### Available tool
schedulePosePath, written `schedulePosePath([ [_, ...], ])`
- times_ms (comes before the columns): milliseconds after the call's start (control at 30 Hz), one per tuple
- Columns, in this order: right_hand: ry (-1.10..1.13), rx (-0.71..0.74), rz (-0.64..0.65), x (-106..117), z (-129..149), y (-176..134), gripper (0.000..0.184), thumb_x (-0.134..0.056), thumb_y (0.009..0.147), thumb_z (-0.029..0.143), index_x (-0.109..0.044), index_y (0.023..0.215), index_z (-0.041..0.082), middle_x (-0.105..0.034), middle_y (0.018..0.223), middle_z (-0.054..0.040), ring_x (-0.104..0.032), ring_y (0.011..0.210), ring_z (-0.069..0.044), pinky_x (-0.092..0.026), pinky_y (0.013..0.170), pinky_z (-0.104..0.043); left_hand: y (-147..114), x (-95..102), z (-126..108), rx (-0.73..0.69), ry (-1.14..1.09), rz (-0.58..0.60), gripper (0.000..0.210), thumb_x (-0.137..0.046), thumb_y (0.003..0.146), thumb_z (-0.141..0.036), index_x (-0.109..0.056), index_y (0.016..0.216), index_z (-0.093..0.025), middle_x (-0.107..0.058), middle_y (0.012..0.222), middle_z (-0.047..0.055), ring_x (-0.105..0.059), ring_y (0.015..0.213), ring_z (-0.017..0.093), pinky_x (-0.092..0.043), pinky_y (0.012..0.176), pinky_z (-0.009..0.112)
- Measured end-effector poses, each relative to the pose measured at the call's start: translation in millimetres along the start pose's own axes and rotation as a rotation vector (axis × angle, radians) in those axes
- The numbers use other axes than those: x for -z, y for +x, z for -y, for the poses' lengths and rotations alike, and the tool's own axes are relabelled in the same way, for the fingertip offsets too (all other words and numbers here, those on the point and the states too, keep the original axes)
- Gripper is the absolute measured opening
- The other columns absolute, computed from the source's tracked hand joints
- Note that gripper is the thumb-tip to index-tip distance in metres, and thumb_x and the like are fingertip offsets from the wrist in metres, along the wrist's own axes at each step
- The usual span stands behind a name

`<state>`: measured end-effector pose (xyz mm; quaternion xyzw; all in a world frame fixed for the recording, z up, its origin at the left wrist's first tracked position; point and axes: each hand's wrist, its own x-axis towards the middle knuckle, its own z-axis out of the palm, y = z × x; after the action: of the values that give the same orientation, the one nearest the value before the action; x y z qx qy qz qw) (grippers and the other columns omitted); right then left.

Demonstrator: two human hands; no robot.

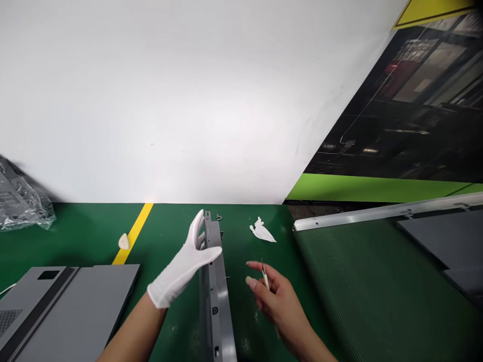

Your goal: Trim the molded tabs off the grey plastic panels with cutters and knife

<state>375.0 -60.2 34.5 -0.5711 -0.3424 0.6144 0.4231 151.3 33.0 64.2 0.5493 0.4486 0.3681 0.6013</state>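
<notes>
My left hand point(188, 259), in a white glove, grips the far end of a grey panel point(219, 301). The panel stands on its narrow edge, with small slots and holes along the side facing up. The thumb lies over the near right edge and the fingers reach round the left side. To the right of the panel, apart from it, my bare right hand point(273, 296) holds a slim tool point(265, 278) with a pale handle and a thin dark tip pointing up. Its fingers are partly curled round the handle.
A white glove point(262, 231) lies on the green table point(169, 226). Left are a flat grey panel point(98, 296), a small cream wedge-shaped piece point(124, 242) and a plastic-wrapped bundle point(24, 198). On the right is a green ribbed conveyor belt point(358, 286) with a metal rail point(354, 216). Behind rises a white wall point(188, 100).
</notes>
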Motion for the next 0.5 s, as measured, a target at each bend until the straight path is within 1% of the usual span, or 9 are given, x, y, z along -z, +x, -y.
schedulePosePath([
  [67, 0.062, -0.022, 0.091, -5, -2, -2, 0.067, -0.074, 0.087, 0.057, -0.059, 0.138, 0.015, -0.052, 0.058, 0.0065, -0.032, 0.049, -0.007, -0.02, 0.046, -0.023, -15, -3.1, 3, 0.002, 0.002, 0.012, 0.106, -0.077, 0.089, -0.049, -0.004, 0.166, -0.048, -0.011, 0.179, 0.001, -0.021, 0.162, 0.033, -0.03, 0.13, 0.055],
  [133, 0.125, -0.017, 0.153, -11, -4, -4, 0.068, -0.073, 0.086, 0.053, -0.058, 0.141, 0.015, -0.057, 0.061, 0.0052, -0.032, 0.047, -0.006, -0.02, 0.045, -0.023, -28, 1.9, 14, -0.013, 0.016, 0.056, 0.115, -0.084, 0.082, -0.049, -0.007, 0.166, -0.046, -0.016, 0.178, 0.002, -0.022, 0.161, 0.033, -0.027, 0.131, 0.054],
  [200, 0.164, -0.013, 0.182, -16, -6, -5, 0.07, -0.074, 0.084, 0.048, -0.058, 0.143, 0.015, -0.059, 0.062, 0.0049, -0.032, 0.046, -0.006, -0.02, 0.045, -0.023, -37, 15.5, 30, -0.009, 0.005, 0.127, 0.119, -0.086, 0.076, -0.058, -0.013, 0.167, -0.043, -0.017, 0.178, 0.003, -0.02, 0.162, 0.034, -0.025, 0.132, 0.052],
  [233, 0.173, -0.012, 0.189, -17, -6, -5, 0.07, -0.075, 0.082, 0.047, -0.059, 0.142, 0.014, -0.059, 0.061, 0.005, -0.032, 0.045, -0.006, -0.02, 0.044, -0.023, -38, 24.5, 39, 0.025, 0.016, 0.131, 0.112, -0.082, 0.077, -0.065, -0.019, 0.167, -0.04, -0.02, 0.177, 0.004, -0.021, 0.162, 0.033, -0.025, 0.132, 0.051],
  [267, 0.176, -0.011, 0.189, -18, -7, -4, 0.07, -0.075, 0.08, 0.045, -0.06, 0.141, 0.013, -0.058, 0.06, 0.0052, -0.032, 0.044, -0.006, -0.021, 0.044, -0.023, -37, 34.0, 48, 0.083, 0.057, 0.099, 0.102, -0.075, 0.08, -0.07, -0.029, 0.165, -0.036, -0.026, 0.175, 0.005, -0.024, 0.161, 0.033, -0.024, 0.132, 0.05],
  [333, 0.171, -0.008, 0.187, -17, -10, -3, 0.07, -0.075, 0.078, 0.044, -0.062, 0.139, 0.011, -0.057, 0.058, 0.0054, -0.033, 0.043, -0.006, -0.022, 0.044, -0.023, -28, 50.9, 68, 0.206, 0.171, -0.044, 0.085, -0.058, 0.089, -0.076, -0.047, 0.156, -0.026, -0.041, 0.168, 0.009, -0.032, 0.158, 0.032, -0.023, 0.132, 0.049],
  [367, 0.165, -0.009, 0.187, -17, -11, -3, 0.069, -0.075, 0.078, 0.044, -0.063, 0.138, 0.011, -0.057, 0.058, 0.0053, -0.035, 0.043, -0.007, -0.024, 0.044, -0.023, -20, 56.8, 77, 0.241, 0.21, -0.115, 0.082, -0.049, 0.092, -0.077, -0.051, 0.153, -0.022, -0.046, 0.165, 0.011, -0.036, 0.156, 0.032, -0.024, 0.132, 0.049],
  [400, 0.16, -0.01, 0.182, -16, -12, -2, 0.068, -0.075, 0.079, 0.043, -0.063, 0.138, 0.012, -0.057, 0.058, 0.0053, -0.038, 0.044, -0.008, -0.026, 0.045, -0.024, -11, 60.4, 85, 0.251, 0.222, -0.153, 0.082, -0.042, 0.094, -0.077, -0.053, 0.151, -0.019, -0.049, 0.163, 0.012, -0.039, 0.154, 0.032, -0.025, 0.132, 0.049],
  [500, 0.162, 0.019, 0.154, -16, -16, -2, 0.063, -0.079, 0.077, 0.044, -0.068, 0.132, 0.015, -0.055, 0.062, 0.0054, -0.05, 0.05, -0.01, -0.032, 0.05, -0.025, 23, 56.5, 102, 0.178, 0.181, -0.104, 0.083, -0.033, 0.093, -0.078, -0.06, 0.145, -0.019, -0.053, 0.159, 0.011, -0.045, 0.151, 0.031, -0.037, 0.126, 0.046],
])
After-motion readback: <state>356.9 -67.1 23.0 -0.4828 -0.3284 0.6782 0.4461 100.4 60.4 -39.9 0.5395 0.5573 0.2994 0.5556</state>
